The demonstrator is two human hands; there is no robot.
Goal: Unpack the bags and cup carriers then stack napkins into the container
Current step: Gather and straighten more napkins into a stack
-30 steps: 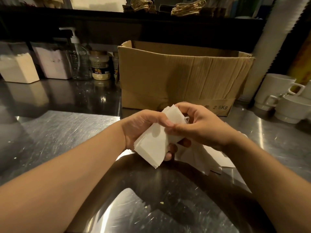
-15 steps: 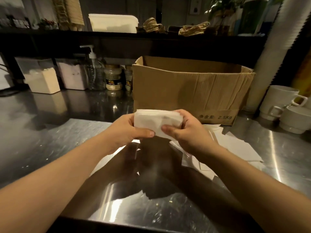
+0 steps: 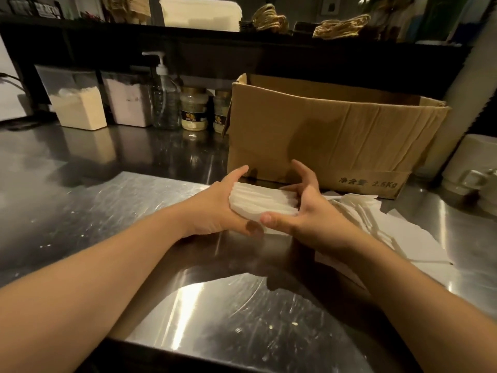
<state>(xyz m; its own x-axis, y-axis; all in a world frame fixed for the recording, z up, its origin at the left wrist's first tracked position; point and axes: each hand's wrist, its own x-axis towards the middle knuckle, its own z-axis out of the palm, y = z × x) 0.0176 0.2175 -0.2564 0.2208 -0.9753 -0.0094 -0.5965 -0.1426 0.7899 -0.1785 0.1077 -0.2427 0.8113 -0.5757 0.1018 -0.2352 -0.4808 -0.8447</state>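
The cardboard box (image 3: 330, 135) at the far middle of the counter carries dark print at the near right corner of its front face: three Chinese characters, which look like 净含量, followed by a weight that reads as "2.5Kg", the middle digit being somewhat blurred. To the left of the box, two small jars (image 3: 194, 109) wear dark labels with a yellow mark, but their lettering is too small to read. On the far upper shelf at the left, dark signs (image 3: 48, 12) show pale lettering that is too blurred to make out.
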